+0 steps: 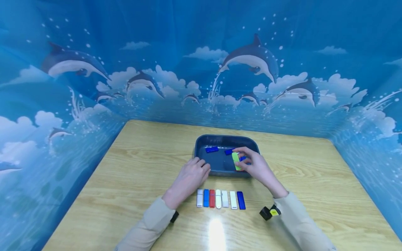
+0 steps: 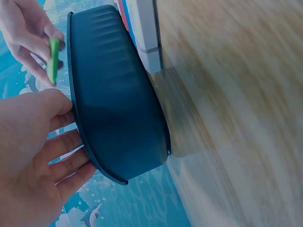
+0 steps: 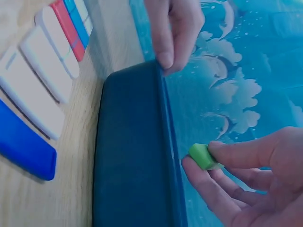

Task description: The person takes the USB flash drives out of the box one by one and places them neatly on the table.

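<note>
A dark blue rectangular tray [image 1: 216, 162] stands on the table, with several blue USB sticks [image 1: 211, 149] lying inside. At its near left corner, my left hand [image 1: 192, 174] pinches the rim between thumb and fingers, as the right wrist view also shows. My right hand [image 1: 257, 166] is over the tray's right side and pinches a bright green USB stick [image 1: 236, 161] between thumb and fingertips. Part of the tray's right side and a blue stick there are hidden behind this hand.
In front of the tray lies a neat row of USB sticks: silver, light blue [image 1: 206, 198], red [image 1: 211, 198], several white ones [image 1: 233, 200] and a dark blue one [image 1: 241, 200]. A dolphin-print curtain [image 1: 201, 94] encloses the wooden table [image 1: 150, 146] at the back and sides.
</note>
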The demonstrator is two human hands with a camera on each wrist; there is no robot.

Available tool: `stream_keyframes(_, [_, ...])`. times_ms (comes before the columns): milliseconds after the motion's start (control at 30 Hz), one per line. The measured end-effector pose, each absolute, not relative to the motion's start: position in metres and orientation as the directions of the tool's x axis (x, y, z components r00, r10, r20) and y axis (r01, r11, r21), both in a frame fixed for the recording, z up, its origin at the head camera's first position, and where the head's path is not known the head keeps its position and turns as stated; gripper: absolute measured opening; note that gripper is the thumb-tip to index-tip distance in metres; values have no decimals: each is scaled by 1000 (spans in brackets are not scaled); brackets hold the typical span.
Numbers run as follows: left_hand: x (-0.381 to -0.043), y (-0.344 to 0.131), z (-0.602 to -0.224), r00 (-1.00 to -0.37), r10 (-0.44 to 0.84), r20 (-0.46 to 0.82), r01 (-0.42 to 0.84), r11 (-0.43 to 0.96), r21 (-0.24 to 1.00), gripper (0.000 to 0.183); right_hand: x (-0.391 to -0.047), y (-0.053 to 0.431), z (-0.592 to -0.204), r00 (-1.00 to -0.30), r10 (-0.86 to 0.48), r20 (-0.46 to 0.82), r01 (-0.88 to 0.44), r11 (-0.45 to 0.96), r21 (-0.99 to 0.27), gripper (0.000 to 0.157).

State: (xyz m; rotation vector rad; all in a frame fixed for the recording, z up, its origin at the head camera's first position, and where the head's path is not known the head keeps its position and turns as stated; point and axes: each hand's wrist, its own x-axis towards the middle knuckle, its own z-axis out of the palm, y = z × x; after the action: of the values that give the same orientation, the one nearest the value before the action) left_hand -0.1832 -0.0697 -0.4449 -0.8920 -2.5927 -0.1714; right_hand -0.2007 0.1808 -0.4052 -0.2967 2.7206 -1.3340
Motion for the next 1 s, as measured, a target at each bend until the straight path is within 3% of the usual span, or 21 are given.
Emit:
stream_keyframes(533, [-184,-71,-445,-721,567,399,609,793,-28,15,-140,210,-418,-983,-182,-31,-89,612,-786,46])
stream_keyframes(1000, [-184,-70,-445,-708,573,413,620,784,-25,15,-128,217,-454,-970,-210,-122,-65,710,-702,46])
